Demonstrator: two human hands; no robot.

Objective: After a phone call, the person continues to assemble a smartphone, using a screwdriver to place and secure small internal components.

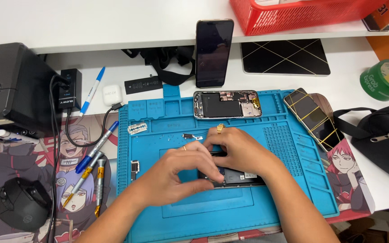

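Both hands on the opened black phone body [241, 178] lying in the middle of the blue silicone repair mat [293, 189] on the white bench [352, 85]. Left hand [181, 173] has fingertips pinched narrow at the phone's left edge; can't tell whether anything small is held between them. Right hand [235, 148] lies curled over the phone's top, fingers pressing down, nothing visibly gripped in it.

Progress, as I judge it: teardown stage. Phone is open with internals exposed, small screws and a little bracket [193, 136] set loose on the mat above the hands. A second opened phone chassis with black battery [227, 105] sits at the mat's top edge, also stripped. Reassembly not visible on either unit.

Containers: mat's small moulded compartments [151, 109] along the top look mostly bare; a thin silver razor blade [137, 129] lies just below them. Red plastic mesh basket [302, 15] on the shelf holds something pale, too cropped to identify.

Blue pens and a yellow-tipped screwdriver [99, 184] lie left of the mat, untouched.
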